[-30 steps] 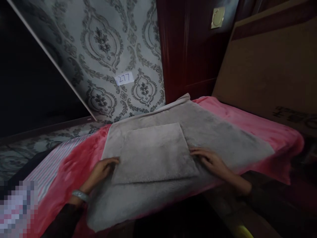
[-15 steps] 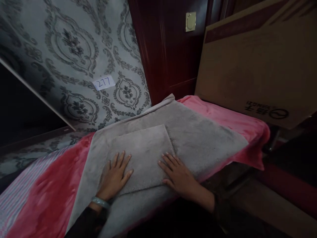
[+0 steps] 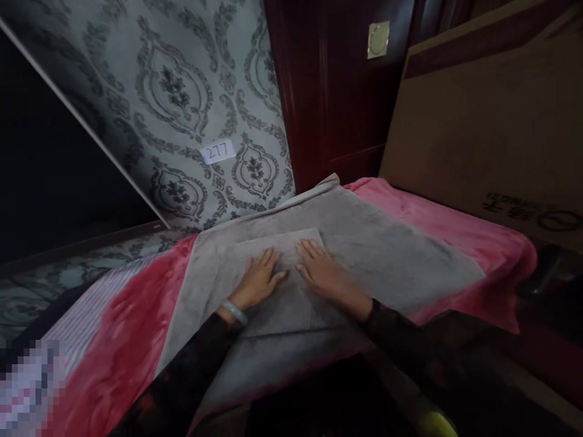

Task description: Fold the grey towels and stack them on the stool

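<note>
Both hands have moved up the cloth since the frame half a second ago, from its lower half to near its far edge. Left hand [image 3: 257, 282] is open, palm down, fingers spread on the upper middle of the cloth [image 3: 282, 315]; a bracelet [image 3: 235, 311] circles that wrist. Right hand [image 3: 325, 273], slightly blurred, is likewise open and palm down, fingertips near the cloth's upper right corner. The cloth lies flat at frame centre, on a grey blanket [image 3: 382, 243]. Pink fabric [image 3: 410, 206] shows beyond the blanket at centre right and again at lower left, where a striped sheet [image 3: 100, 303] adjoins it. Paper marked 277 [image 3: 218, 151] is fixed to patterned wallpaper [image 3: 175, 91], upper left of centre. Upper right: dark red panelling [image 3: 332, 91] bearing a gold plate [image 3: 378, 40], and a carton [image 3: 492, 121] at far right.
</note>
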The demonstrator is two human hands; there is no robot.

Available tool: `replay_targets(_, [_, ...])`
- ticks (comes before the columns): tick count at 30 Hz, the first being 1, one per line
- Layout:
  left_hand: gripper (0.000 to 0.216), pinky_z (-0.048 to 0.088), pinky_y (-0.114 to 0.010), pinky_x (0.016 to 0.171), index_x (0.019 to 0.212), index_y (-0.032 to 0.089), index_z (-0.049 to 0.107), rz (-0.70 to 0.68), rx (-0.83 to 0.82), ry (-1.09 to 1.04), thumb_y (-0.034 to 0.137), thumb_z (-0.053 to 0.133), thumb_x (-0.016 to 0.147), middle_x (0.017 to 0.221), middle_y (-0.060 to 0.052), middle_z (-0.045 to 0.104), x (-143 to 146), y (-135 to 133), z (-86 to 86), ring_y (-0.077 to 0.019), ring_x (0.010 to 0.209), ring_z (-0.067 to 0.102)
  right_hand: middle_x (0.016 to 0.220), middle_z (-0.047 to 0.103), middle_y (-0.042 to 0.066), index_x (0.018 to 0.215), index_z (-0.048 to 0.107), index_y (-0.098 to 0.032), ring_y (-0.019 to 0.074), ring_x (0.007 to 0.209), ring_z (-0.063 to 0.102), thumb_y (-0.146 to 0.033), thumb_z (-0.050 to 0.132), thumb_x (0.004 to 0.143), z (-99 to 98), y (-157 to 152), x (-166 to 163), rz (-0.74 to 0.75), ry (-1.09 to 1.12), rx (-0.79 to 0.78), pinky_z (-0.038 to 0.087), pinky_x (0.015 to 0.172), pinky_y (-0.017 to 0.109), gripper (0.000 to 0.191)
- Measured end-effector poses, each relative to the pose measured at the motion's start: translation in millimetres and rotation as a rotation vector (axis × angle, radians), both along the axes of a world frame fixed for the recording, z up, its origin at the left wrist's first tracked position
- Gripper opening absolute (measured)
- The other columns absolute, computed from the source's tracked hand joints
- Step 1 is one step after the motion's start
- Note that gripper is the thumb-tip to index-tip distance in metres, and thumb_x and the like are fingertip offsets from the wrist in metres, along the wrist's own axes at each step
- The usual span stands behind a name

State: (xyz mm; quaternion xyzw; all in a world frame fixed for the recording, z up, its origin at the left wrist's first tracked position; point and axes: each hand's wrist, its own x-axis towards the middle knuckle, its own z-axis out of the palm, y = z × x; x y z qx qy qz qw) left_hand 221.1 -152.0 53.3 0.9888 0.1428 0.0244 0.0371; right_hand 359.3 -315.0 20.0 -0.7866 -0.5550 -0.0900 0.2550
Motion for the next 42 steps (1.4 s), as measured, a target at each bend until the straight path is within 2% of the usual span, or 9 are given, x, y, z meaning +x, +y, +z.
replay_targets(3, [0.062,0.017,-0.064,0.119,0.155,0.020,0.028,-0.006,0.041,0.029,0.045,0.037,0.100,0.164,-0.014,0.023,22,-9,-14.3,-0.0298,0.153,0.016,0.157,0.035,0.018,0.151,0.039,-0.008,0.0317,0.147,0.028,-0.030,0.034,0.097,-14.4,20,-1,0.002,-0.054,-0.107,0.027,0.117,0.054,0.059])
replay_targets(8, [0.064,0.015,-0.070,0.117,0.155,0.018,0.029,-0.031,0.095,0.015,0.050,0.032,0.100,0.165,-0.014,0.021,24,-10,-44.9,-0.0322,0.153,0.015,0.156,0.037,0.017,0.150,0.041,-0.008,0.0301,0.146,0.030,-0.030,0.037,0.097,-40.4,21,-4,0.005,-0.097,-0.166,0.026,0.119,0.051,0.057])
replay_targets(15, [0.067,0.014,-0.066,0.119,0.156,0.023,0.026,-0.130,-0.034,0.029,0.054,0.036,0.098,0.165,-0.013,0.021,12,-1,-41.3,-0.0306,0.153,0.015,0.157,0.035,0.015,0.149,0.043,-0.011,0.0301,0.147,0.029,-0.032,0.036,0.097,-56.5,20,6,0.029,-0.127,-0.142,0.029,0.117,0.054,0.056])
replay_targets(17, [0.066,0.015,-0.062,0.120,0.156,0.024,0.026,-0.132,-0.078,0.063,0.052,0.038,0.098,0.165,-0.012,0.020,0,13,-33.2,-0.0285,0.153,0.016,0.158,0.034,0.014,0.150,0.042,-0.013,0.0299,0.147,0.028,-0.038,0.038,0.098,-52.3,19,19,0.093,-0.087,-0.215,0.031,0.116,0.053,0.058])
replay_targets(20, [0.061,0.015,-0.063,0.119,0.155,0.021,0.029,0.073,-0.056,0.050,0.045,0.036,0.099,0.164,-0.014,0.021,-23,42,-22.8,-0.0295,0.152,0.018,0.155,0.039,0.015,0.150,0.043,-0.014,0.0294,0.144,0.035,-0.046,0.040,0.098,-26.5,27,33,0.175,0.019,-0.349,0.037,0.114,0.048,0.061])
replay_targets(24, [0.063,0.020,-0.067,0.116,0.155,0.017,0.030,0.317,0.035,0.019,0.046,0.033,0.099,0.163,-0.018,0.023,-40,61,-24.7,-0.0339,0.151,0.020,0.157,0.033,0.019,0.152,0.037,-0.010,0.0321,0.147,0.027,-0.051,0.038,0.099,9.0,64,10,0.191,-0.005,-0.251,0.031,0.117,0.051,0.067])
replay_targets(30, [0.064,0.024,-0.069,0.113,0.155,0.018,0.030,0.351,0.177,0.038,0.047,0.033,0.098,0.164,-0.018,0.021,-38,46,-40.4,-0.0367,0.151,0.018,0.161,0.026,0.017,0.152,0.038,-0.010,0.0328,0.149,0.021,-0.049,0.041,0.099,-17.2,102,-48,0.296,-0.108,-0.244,0.022,0.119,0.059,0.066])
replay_targets(35, [0.064,0.025,-0.069,0.112,0.155,0.020,0.031,0.342,0.181,0.033,0.049,0.033,0.098,0.163,-0.018,0.024,-38,49,-41.5,-0.0377,0.150,0.020,0.161,0.026,0.016,0.154,0.035,-0.012,0.0311,0.149,0.021,-0.054,0.038,0.099,-28.9,87,-32,0.258,-0.119,-0.250,0.021,0.119,0.056,0.069])
replay_targets(42, [0.066,0.027,-0.069,0.111,0.155,0.022,0.033,0.341,0.159,-0.011,0.053,0.034,0.097,0.162,-0.018,0.027,-40,49,-42.5,-0.0387,0.149,0.024,0.160,0.028,0.017,0.154,0.035,-0.012,0.0312,0.149,0.023,-0.057,0.031,0.099,-41.1,34,19,-0.013,-0.120,-0.248,0.023,0.118,0.056,0.071])
